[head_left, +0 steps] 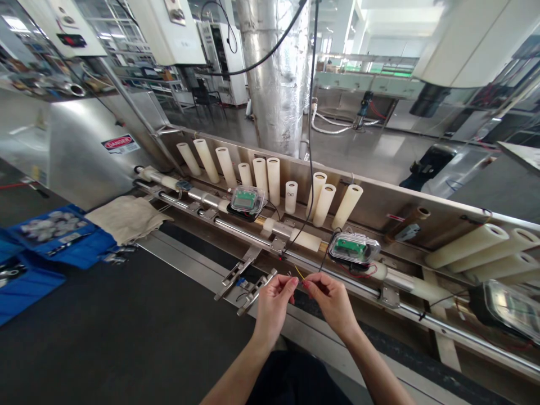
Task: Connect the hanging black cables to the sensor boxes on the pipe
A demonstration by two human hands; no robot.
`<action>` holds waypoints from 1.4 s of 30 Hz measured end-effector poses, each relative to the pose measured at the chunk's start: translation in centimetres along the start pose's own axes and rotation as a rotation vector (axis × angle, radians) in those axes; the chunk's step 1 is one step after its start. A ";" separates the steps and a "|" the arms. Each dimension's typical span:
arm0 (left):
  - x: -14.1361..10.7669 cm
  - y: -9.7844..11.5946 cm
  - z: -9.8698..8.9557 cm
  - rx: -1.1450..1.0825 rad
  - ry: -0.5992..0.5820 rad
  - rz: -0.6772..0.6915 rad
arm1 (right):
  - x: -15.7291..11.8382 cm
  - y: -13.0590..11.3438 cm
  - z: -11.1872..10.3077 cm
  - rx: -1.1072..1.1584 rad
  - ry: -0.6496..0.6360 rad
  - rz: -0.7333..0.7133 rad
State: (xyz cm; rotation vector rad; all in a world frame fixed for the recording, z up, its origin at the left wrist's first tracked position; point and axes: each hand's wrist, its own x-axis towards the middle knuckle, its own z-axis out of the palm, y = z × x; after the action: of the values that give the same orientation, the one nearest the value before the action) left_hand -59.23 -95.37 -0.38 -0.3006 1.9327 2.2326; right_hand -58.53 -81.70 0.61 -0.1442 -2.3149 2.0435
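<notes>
Both of my hands are close together over the front rail of a long metal machine. My left hand (276,298) is pinched on something too thin to make out, with pale wire ends showing above its fingertips. My right hand (329,295) pinches a thin yellow wire (299,272) whose free part points up and left. A black cable (311,140) hangs from above and ends near the rail, just beyond my hands. Two clear boxes with green circuit boards, one at the centre (247,199) and one right of it (354,247), sit on the shaft behind.
Cream tubes (273,183) stand along the machine's back wall, with more lying at the right (468,246). Metal brackets (240,274) jut toward me. At the left are a beige cloth (126,216) and blue bins (37,281) of parts. A foil-wrapped column (274,84) rises behind.
</notes>
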 end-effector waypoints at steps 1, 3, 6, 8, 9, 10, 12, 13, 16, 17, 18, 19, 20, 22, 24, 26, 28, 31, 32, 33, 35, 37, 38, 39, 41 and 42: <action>0.0 0.0 0.0 0.002 -0.002 0.005 | 0.0 -0.1 0.0 0.002 0.003 0.001; -0.1 0.1 0.0 0.012 -0.012 0.017 | 0.1 -0.3 0.1 0.006 0.008 0.006; -0.1 0.1 0.1 0.037 -0.013 0.059 | 0.1 -0.3 0.2 0.019 0.016 0.018; -0.1 0.1 0.2 0.051 -0.008 0.092 | 0.1 -0.2 0.2 0.032 0.020 0.029; -0.2 0.2 0.1 0.059 -0.008 0.103 | 0.1 -0.2 0.2 0.040 0.022 0.035; -0.2 0.2 0.1 0.070 -0.010 0.111 | 0.1 -0.1 0.2 0.049 0.023 0.042; -0.5 0.3 0.0 0.111 -0.012 0.149 | 0.1 0.0 0.2 0.071 0.022 0.063; -0.6 0.4 0.0 0.143 -0.014 0.191 | 0.0 0.1 0.2 0.084 0.019 0.079; -1.0 0.5 -0.1 0.218 -0.092 0.326 | 0.0 0.3 0.1 0.138 -0.007 0.134; -1.1 0.5 0.0 0.192 -0.138 0.325 | -0.1 0.4 0.1 0.158 -0.022 0.146; -1.1 0.4 0.1 0.126 -0.176 0.284 | -0.1 0.4 0.1 0.176 -0.036 0.153; -1.1 0.3 0.2 0.033 -0.194 0.208 | -0.1 0.4 0.0 0.187 -0.048 0.155; -1.0 0.2 0.3 -0.068 -0.190 0.117 | -0.2 0.5 0.0 0.190 -0.056 0.153; -0.6 0.0 0.5 -0.222 -0.161 -0.040 | -0.2 0.6 -0.1 0.179 -0.062 0.145; -0.2 0.0 0.6 -0.276 -0.148 -0.114 | -0.3 0.7 -0.1 0.157 -0.069 0.135; 0.1 0.0 0.5 -0.285 -0.130 -0.134 | -0.3 0.8 -0.2 0.128 -0.077 0.126; 0.3 0.2 0.5 -0.303 -0.091 -0.148 | -0.3 0.8 -0.2 0.104 -0.082 0.119; 0.4 0.3 0.6 -0.362 -0.058 -0.188 | -0.3 0.8 -0.3 0.116 -0.081 0.100; 0.5 0.2 0.6 -0.393 -0.045 -0.213 | -0.3 0.7 -0.3 0.139 -0.088 0.089; 0.6 0.2 0.6 -0.427 -0.032 -0.246 | -0.3 0.6 -0.4 0.173 -0.102 0.077; 0.8 0.0 0.6 -0.500 -0.018 -0.317 | -0.5 0.3 -0.5 0.259 -0.160 0.058; 0.9 -0.1 0.6 -0.544 -0.035 -0.365 | -0.7 0.0 -0.6 0.321 -0.232 0.058; 1.0 -0.1 0.6 -0.549 -0.048 -0.377 | -0.7 0.0 -0.6 0.325 -0.257 0.057; 1.0 -0.1 0.7 -0.546 -0.059 -0.381 | -0.8 0.0 -0.5 0.307 -0.272 0.053; 0.9 0.0 0.8 -0.535 -0.069 -0.380 | -0.8 0.3 -0.4 0.220 -0.269 0.040; 0.9 0.1 0.9 -0.537 -0.071 -0.381 | -0.7 0.5 -0.4 0.177 -0.253 0.035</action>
State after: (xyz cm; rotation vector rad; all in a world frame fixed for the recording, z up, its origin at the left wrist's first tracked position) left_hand -60.11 -94.50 -0.43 -0.5908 1.0906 2.4008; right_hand -57.77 -81.34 0.23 0.0876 -2.2601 2.3963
